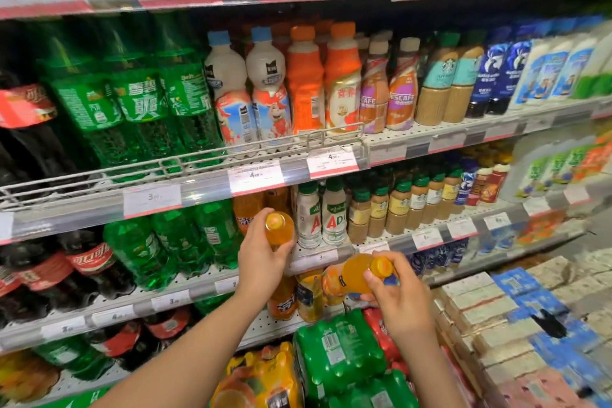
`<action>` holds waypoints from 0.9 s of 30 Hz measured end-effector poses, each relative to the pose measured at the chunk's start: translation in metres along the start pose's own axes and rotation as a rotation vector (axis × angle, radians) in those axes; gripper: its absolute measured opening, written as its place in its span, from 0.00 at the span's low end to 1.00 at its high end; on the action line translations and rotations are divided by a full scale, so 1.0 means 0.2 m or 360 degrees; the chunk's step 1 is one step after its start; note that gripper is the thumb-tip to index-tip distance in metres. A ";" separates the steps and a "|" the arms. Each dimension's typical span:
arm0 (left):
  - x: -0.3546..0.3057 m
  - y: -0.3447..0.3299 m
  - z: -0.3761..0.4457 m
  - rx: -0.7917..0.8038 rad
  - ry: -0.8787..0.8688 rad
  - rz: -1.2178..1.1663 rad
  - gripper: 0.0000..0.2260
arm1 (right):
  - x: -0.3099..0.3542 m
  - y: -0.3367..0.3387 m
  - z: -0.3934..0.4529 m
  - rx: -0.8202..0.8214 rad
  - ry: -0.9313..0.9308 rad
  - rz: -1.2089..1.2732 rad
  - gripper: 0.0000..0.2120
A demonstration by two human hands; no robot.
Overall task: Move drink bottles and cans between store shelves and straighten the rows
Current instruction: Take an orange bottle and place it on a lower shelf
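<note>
Fingers of the left hand (261, 258) are wrapped around an orange bottle (280, 228), which is held upright in front of the third shelf (331, 255) — the thumb lies across its near side, the other fingers are hidden behind it, and the cap end is turned toward the camera. A second orange bottle (359, 273) is gripped by the right hand (400, 301): it is tilted almost flat, cap to the right, with the thumb pressed on the neck just below the cap and the fingers curled beneath the body. The two bottles are kept apart, the right one lower and nearer the shelf edge. Behind the left bottle, more orange bottles (246, 209) are seen standing beside green bottles (185, 238) and white AD bottles (309, 219). Green shrink-wrapped packs (337, 344) are stacked below the hands.
</note>
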State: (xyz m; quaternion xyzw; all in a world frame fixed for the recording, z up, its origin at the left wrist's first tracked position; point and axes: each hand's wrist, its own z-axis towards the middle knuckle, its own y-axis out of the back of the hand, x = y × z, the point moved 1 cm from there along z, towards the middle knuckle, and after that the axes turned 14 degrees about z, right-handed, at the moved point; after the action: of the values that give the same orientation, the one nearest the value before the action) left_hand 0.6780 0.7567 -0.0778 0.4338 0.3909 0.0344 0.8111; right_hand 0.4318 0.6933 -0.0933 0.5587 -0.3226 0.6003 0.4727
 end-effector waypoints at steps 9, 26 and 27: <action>-0.03 -0.07 0.14 0.0073 0.0133 0.0369 0.18 | 0.02 -0.01 0.01 0.0046 0.0127 0.0001 0.13; -0.14 -0.06 0.37 0.0205 0.0051 0.0925 0.13 | -0.06 -0.08 0.04 0.0174 0.0159 -0.0088 0.10; -0.15 -0.07 0.36 0.0209 0.0056 0.0925 0.13 | -0.07 -0.08 0.04 0.0171 0.0151 -0.0090 0.10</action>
State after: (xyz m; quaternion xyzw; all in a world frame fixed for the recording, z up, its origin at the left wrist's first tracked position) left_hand 0.7022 0.6878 -0.0466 0.5784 0.2656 0.2474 0.7305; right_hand 0.4490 0.6894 -0.1085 0.5630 -0.2513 0.6289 0.4736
